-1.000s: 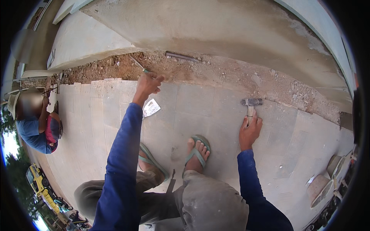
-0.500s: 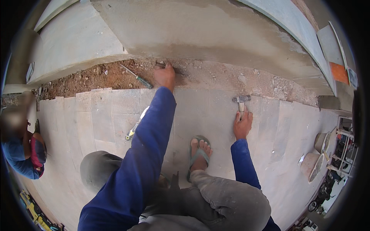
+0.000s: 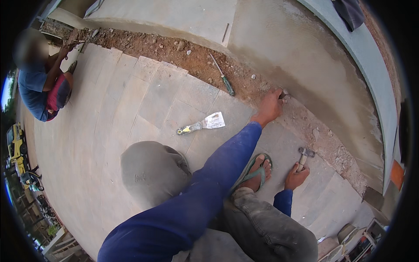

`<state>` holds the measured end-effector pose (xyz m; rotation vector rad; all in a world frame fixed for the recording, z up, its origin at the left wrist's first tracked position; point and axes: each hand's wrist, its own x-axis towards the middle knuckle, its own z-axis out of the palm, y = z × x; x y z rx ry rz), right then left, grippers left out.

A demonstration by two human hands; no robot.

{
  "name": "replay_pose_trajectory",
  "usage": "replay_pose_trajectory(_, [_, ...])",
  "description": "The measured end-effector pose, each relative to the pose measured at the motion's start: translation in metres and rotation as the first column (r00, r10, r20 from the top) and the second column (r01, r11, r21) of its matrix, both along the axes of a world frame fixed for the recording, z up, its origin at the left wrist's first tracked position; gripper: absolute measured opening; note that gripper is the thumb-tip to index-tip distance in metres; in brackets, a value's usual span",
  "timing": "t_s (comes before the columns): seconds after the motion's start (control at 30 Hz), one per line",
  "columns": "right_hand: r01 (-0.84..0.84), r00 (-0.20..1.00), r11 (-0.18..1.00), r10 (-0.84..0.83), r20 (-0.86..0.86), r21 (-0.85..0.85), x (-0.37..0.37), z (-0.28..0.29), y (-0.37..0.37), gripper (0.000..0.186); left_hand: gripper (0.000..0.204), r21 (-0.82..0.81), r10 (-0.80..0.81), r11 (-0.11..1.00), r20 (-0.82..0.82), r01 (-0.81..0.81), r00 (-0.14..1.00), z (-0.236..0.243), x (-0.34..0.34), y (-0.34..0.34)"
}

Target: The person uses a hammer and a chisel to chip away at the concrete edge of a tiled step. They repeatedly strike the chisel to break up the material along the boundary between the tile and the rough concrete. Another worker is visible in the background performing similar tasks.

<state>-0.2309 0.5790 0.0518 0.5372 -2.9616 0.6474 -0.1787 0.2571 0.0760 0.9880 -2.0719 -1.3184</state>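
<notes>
My left hand (image 3: 269, 107) reaches into the dirt strip along the wall, its fingers closed round a dark metal bar (image 3: 283, 94), largely hidden by the hand. My right hand (image 3: 296, 177) grips a hammer (image 3: 307, 152) by its handle, low over the paving at the right, beside my sandalled foot. A screwdriver with a green handle (image 3: 227, 83) lies on the dirt to the left of my left hand. A scraper with a wide blade (image 3: 213, 120) rests on the paving, left of my left forearm.
A co-worker (image 3: 37, 89) crouches at the left by the dirt strip (image 3: 170, 46). A rendered wall (image 3: 301, 61) bounds the strip. Containers and a metal frame (image 3: 366, 240) stand at lower right; vehicles (image 3: 16, 144) are at far left.
My left hand has moved forward from above the screwdriver to close on the metal bar. I have crouched lower, and the view has turned, bringing the scraper fully into sight. The hammer stays held.
</notes>
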Motion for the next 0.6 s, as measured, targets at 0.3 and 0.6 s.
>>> replay_pose_trajectory(0.3, [0.202,0.948,0.976,-0.217,0.234,0.085,-0.008,0.04,-0.01,0.039,0.02,0.182,-0.019,0.983,-0.055,0.028,0.998,0.007,0.034,-0.031])
replay_pose_trajectory(0.6, [-0.011,0.958,0.919,0.123,0.26,-0.393,-0.042,0.076,-0.03,0.045,0.023,0.193,-0.027,0.981,-0.008,0.028,1.0,0.014,0.027,-0.006])
